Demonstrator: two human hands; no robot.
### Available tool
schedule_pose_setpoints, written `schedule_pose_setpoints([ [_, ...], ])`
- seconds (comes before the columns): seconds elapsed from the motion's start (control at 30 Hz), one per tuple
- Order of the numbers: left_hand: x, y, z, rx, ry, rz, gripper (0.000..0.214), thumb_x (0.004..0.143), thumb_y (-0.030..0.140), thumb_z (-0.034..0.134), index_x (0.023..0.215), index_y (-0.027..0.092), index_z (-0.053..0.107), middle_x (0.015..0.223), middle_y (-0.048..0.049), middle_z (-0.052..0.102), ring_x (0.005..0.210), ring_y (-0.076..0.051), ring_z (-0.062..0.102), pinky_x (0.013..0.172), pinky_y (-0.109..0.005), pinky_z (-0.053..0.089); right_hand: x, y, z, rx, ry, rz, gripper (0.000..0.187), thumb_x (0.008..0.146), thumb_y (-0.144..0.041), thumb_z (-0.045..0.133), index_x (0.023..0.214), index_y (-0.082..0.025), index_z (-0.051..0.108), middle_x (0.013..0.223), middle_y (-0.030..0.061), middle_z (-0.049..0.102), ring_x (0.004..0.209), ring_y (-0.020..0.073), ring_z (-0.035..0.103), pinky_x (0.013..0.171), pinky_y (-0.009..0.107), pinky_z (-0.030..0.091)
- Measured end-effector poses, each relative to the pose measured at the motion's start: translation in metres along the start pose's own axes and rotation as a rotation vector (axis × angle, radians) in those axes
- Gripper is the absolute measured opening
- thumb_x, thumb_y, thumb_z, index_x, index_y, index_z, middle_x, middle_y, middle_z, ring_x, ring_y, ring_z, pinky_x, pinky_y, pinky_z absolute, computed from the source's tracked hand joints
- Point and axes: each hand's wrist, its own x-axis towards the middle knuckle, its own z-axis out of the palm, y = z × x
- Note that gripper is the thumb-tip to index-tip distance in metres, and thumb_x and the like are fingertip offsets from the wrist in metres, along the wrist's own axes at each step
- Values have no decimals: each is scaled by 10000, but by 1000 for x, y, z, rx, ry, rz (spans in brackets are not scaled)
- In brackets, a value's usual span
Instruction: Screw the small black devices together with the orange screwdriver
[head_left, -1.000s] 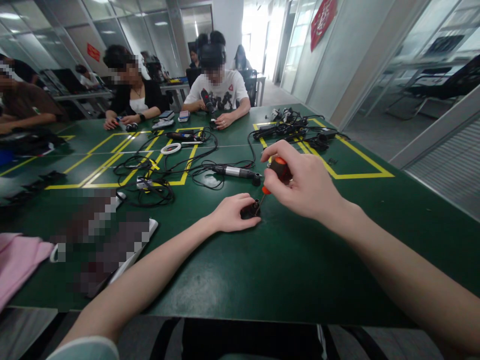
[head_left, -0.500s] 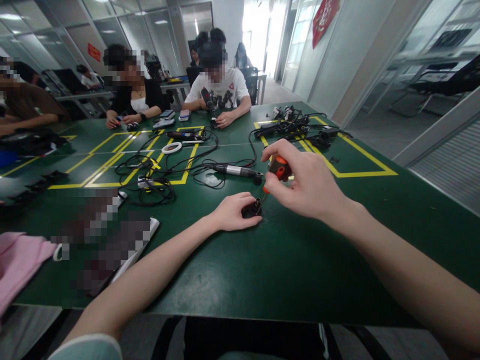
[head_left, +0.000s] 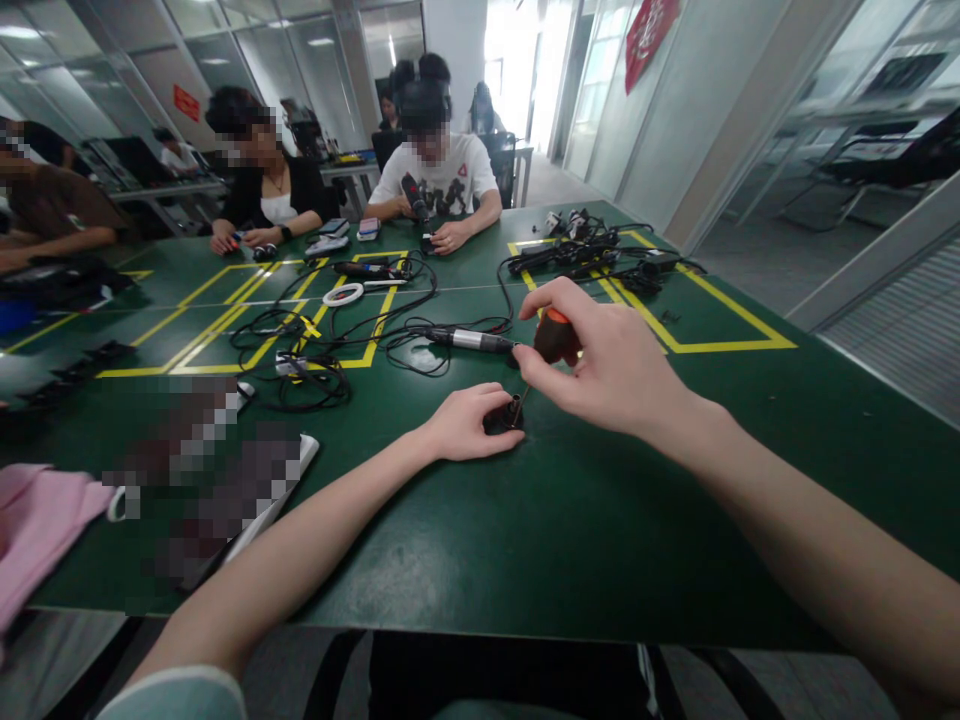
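Observation:
My left hand point(head_left: 476, 423) rests on the green table point(head_left: 600, 540), its thumb and fingers closed around a small black part point(head_left: 502, 418) with a short metal tube standing up from it. My right hand point(head_left: 600, 355) grips the orange and dark handle of a screwdriver point(head_left: 553, 335) from above. The thin shaft slants down to the left, and its tip reaches the black part beside the tube. Fingers partly hide the handle and the part. Just beyond my hands lies a silver and black cylindrical tool point(head_left: 472, 341) with a cable.
Tangled black cables point(head_left: 300, 370) lie at the left, near a white ring point(head_left: 343, 295). More black cabled devices point(head_left: 570, 250) are heaped at the far right. Yellow tape marks the table. A pink cloth point(head_left: 45, 520) is at the left edge. Across the table a person point(head_left: 439, 180) holds a dark tool.
The screwdriver handle has turned in my right hand, showing a different side, and that hand has shifted slightly left. My left hand and the black part have stayed in place.

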Motion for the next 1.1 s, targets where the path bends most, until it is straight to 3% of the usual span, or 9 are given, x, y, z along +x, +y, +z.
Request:
schedule_pose_setpoints([
  [0.17,0,-2,1,7,7,-3,282,911,474,700,906,195,660,902,-51,665,803,-207,629,734,-318,510,0,3,1,-26,-16,28,202,881,-346,686,1033,-218,656,660,-17,655,549,176,577,585,289,338],
  [0.4,0,-2,0,-4,2,-5,276,912,474,697,937,200,672,928,-57,676,837,-222,639,771,-333,523,-1,3,1,-79,-28,-20,550,837,-261,614,1376,-157,600,787,14,675,606,195,614,611,303,389],
  [0.5,0,-1,0,2,-4,-5,285,911,478,701,925,196,671,915,-58,673,828,-227,639,762,-336,520,-1,2,1,-69,-27,-54,462,845,-256,596,1289,-144,652,806,34,691,646,204,636,627,312,404],
  [0.63,0,0,0,-2,7,-10,277,915,473,710,925,199,674,931,-55,672,844,-218,644,766,-318,517,0,3,-1,-35,9,-92,286,968,-394,618,1113,-174,730,814,50,732,672,200,648,643,312,411],
  [0.77,-1,0,0,1,12,-10,287,913,476,715,918,193,669,895,-41,649,793,-200,631,726,-302,499,0,4,-1,-79,47,-118,309,1004,-370,589,1191,-193,760,774,34,738,635,193,634,617,311,377],
  [0.9,-1,-2,1,-15,8,2,268,914,457,713,967,196,688,967,-56,681,872,-219,666,787,-316,530,0,3,0,-60,52,-120,390,911,-243,547,1245,-121,708,785,41,721,601,182,606,605,307,388],
  [1.03,-1,-2,1,-21,5,-4,255,914,450,714,970,203,694,1004,-58,695,901,-220,674,810,-317,539,0,2,-1,-37,62,-120,248,944,-309,537,1013,-153,717,713,22,676,541,156,544,575,301,350],
  [1.1,-1,-2,1,-7,7,-7,266,912,461,714,947,199,685,957,-51,682,859,-212,657,776,-310,525,-1,1,-1,-31,62,-107,282,988,-400,559,909,-175,710,648,2,641,512,144,519,562,297,328],
])
